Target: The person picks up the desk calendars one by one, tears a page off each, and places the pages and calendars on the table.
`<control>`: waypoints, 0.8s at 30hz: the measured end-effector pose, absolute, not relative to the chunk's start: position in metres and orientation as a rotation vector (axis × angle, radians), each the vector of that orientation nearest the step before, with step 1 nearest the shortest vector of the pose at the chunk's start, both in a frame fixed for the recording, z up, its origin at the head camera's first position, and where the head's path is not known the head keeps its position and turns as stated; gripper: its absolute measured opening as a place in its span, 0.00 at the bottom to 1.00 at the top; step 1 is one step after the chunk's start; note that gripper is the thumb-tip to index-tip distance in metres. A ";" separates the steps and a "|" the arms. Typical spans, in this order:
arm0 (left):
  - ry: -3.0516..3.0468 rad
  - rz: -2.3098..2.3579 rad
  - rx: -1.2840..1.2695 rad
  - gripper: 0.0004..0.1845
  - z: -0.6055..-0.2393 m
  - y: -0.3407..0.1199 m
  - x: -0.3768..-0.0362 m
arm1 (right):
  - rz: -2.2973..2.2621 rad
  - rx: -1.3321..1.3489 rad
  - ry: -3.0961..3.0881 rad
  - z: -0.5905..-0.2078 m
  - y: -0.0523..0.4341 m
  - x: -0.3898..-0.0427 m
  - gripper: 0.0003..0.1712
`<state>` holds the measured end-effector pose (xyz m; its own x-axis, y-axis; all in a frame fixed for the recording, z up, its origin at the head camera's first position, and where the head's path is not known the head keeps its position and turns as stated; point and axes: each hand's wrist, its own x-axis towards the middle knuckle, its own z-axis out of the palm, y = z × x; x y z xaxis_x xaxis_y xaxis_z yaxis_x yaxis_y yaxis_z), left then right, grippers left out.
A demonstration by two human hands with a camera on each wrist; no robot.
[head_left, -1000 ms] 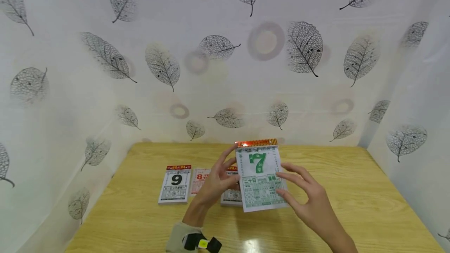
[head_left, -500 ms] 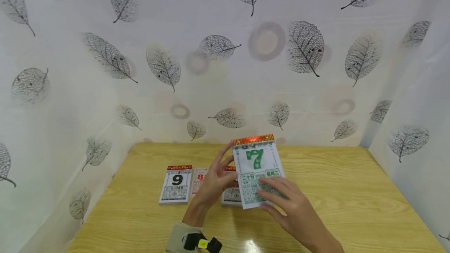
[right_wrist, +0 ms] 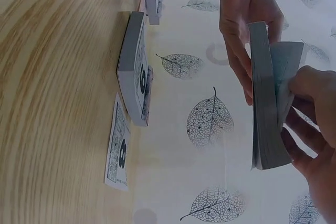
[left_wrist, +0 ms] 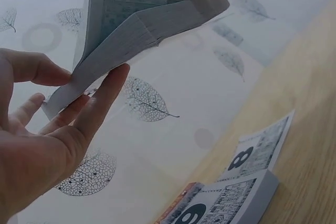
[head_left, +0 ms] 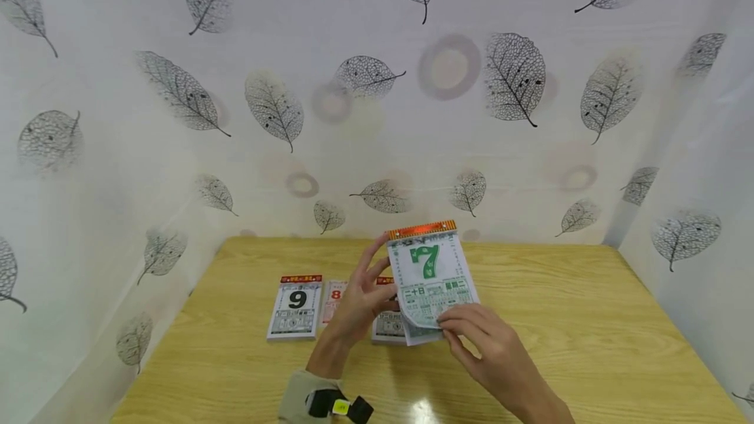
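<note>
A tear-off calendar (head_left: pixel 432 267) with a green 7 and an orange-red header is held up, tilted, above the table. My left hand (head_left: pixel 359 306) grips its left edge, thumb in front and fingers behind, as the left wrist view shows. Near the bottom edge, my right hand (head_left: pixel 489 352) pinches the calendar's top page (right_wrist: pixel 289 72) and lifts its lower end off the thick stack. The printing on the page beneath is mostly hidden.
On the wooden table (head_left: pixel 589 319) lie a calendar pad with a black 9 (head_left: pixel 296 306) and a loose sheet with a red 8 (head_left: pixel 334 300). Another pad (head_left: pixel 389 326) is partly hidden behind my left hand. Beside it lies a sheet with a black 8 (right_wrist: pixel 118 148). Leaf-printed cloth (head_left: pixel 377 123) surrounds the table.
My right hand has moved left from the calendar's right side to its bottom edge and pinched the page, which now curls up. The calendar has shifted slightly left and up.
</note>
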<state>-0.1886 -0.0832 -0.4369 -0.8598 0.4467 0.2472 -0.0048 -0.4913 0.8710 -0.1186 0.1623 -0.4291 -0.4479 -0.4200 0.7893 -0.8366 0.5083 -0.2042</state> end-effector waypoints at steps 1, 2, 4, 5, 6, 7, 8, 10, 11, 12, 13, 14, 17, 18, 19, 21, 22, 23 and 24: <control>1.406 2.411 0.662 0.49 -0.437 -0.083 -0.189 | 0.807 1.020 -2.060 -0.429 0.162 -0.119 0.19; 1.407 2.409 0.666 0.49 -0.437 -0.083 -0.189 | 0.831 1.014 -2.059 -0.430 0.163 -0.119 0.18; 1.413 2.405 0.672 0.49 -0.437 -0.082 -0.189 | 0.871 1.003 -2.063 -0.430 0.163 -0.118 0.17; 1.414 2.404 0.675 0.49 -0.437 -0.082 -0.189 | 0.884 0.996 -2.068 -0.430 0.163 -0.118 0.17; 1.411 2.404 0.675 0.49 -0.437 -0.082 -0.189 | 0.897 0.992 -2.069 -0.430 0.163 -0.118 0.17; 1.408 2.407 0.678 0.48 -0.437 -0.081 -0.189 | 0.910 0.988 -2.067 -0.430 0.164 -0.118 0.17; 1.407 2.408 0.681 0.48 -0.438 -0.081 -0.189 | 0.925 0.984 -2.069 -0.429 0.164 -0.117 0.17; 1.399 2.414 0.688 0.47 -0.438 -0.081 -0.189 | 0.975 0.974 -2.062 -0.429 0.164 -0.117 0.16; 1.396 2.417 0.691 0.47 -0.438 -0.081 -0.189 | 1.007 0.970 -2.058 -0.428 0.164 -0.117 0.15; 1.395 2.418 0.693 0.47 -0.438 -0.081 -0.189 | 1.044 0.966 -2.053 -0.428 0.165 -0.117 0.12; 1.395 2.418 0.694 0.46 -0.438 -0.081 -0.189 | 1.085 0.960 -2.048 -0.427 0.165 -0.117 0.07; 1.393 2.417 0.693 0.46 -0.438 -0.081 -0.189 | 1.130 0.952 -2.044 -0.427 0.165 -0.117 0.02; 1.366 2.414 0.706 0.44 -0.439 -0.082 -0.190 | 1.257 0.906 -2.061 -0.424 0.165 -0.114 0.15; 1.348 2.410 0.712 0.44 -0.440 -0.082 -0.190 | 1.296 0.887 -2.068 -0.423 0.165 -0.114 0.20; 1.334 2.405 0.716 0.45 -0.441 -0.082 -0.190 | 1.333 0.870 -2.073 -0.422 0.164 -0.113 0.22; 1.333 2.384 0.721 0.48 -0.442 -0.082 -0.191 | 1.391 0.830 -2.092 -0.420 0.163 -0.111 0.21; 1.345 2.372 0.720 0.51 -0.443 -0.081 -0.191 | 1.405 0.818 -2.100 -0.420 0.163 -0.111 0.20; 1.365 2.358 0.721 0.53 -0.444 -0.081 -0.192 | 1.402 0.816 -2.092 -0.419 0.163 -0.111 0.20; 1.391 2.345 0.723 0.54 -0.444 -0.080 -0.192 | 1.399 0.807 -2.089 -0.418 0.163 -0.110 0.20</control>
<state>-0.1919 -0.0803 -0.4443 -0.8208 0.5089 0.2595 -0.0163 -0.4750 0.8798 -0.1103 0.1633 -0.4183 -0.7015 -0.1991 0.6843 -0.7086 0.2979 -0.6397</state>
